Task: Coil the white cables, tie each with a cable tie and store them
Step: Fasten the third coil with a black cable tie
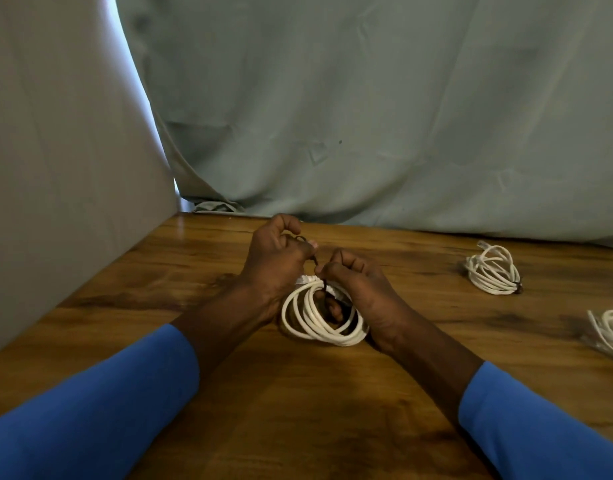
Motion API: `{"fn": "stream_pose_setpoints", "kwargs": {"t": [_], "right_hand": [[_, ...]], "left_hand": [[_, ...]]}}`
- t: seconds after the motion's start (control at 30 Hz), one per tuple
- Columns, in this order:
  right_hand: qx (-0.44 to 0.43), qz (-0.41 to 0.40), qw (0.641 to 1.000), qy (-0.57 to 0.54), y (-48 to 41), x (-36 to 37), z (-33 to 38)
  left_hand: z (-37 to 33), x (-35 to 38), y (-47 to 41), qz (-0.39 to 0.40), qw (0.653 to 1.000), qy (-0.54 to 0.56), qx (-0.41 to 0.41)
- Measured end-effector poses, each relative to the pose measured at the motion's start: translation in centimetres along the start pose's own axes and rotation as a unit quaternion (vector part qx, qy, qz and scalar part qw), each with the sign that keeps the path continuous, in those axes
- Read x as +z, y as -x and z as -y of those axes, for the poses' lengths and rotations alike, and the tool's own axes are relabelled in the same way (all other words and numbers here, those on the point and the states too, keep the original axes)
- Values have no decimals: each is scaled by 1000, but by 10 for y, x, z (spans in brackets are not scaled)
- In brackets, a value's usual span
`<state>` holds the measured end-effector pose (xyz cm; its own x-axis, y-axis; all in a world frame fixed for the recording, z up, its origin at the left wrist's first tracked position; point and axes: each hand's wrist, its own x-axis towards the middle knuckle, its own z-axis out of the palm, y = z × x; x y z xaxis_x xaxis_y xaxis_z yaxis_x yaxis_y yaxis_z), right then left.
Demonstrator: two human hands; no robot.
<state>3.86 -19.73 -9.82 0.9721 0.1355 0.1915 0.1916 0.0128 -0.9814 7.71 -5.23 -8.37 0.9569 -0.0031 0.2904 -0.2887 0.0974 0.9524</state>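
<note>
A coiled white cable (pixel 312 322) stands tilted on the wooden table (pixel 298 393) between my two hands. A thin dark cable tie (pixel 314 260) runs from the top of the coil up toward my left hand. My left hand (pixel 275 261) pinches the upper end of the tie with curled fingers. My right hand (pixel 360 289) pinches the tie close to the coil, and some of its fingers reach through the coil's middle. Part of the coil is hidden behind both hands.
A coiled white cable bound with a dark tie (pixel 493 270) lies at the far right of the table. Another white coil (pixel 609 329) is cut off by the right edge. A grey-green cloth (pixel 367 116) hangs behind the table, a pale panel (pixel 56 168) at the left.
</note>
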Motion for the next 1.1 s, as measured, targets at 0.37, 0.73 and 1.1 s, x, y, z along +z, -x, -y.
{"fn": "stream_pose_setpoints", "kwargs": {"t": [0.37,0.73,1.1], "right_hand": [[-147,-6,978,149,-1,-4,-14],[-234,-63,924,297,5,-14,-6],[-187,-65,972,129,-2,-15,-10]], "left_hand": [[4,-26,0,107,990,-92,-12],[3,-27,1,251,968,-20,3],[4,-23,2,211,976,-5,60]]}}
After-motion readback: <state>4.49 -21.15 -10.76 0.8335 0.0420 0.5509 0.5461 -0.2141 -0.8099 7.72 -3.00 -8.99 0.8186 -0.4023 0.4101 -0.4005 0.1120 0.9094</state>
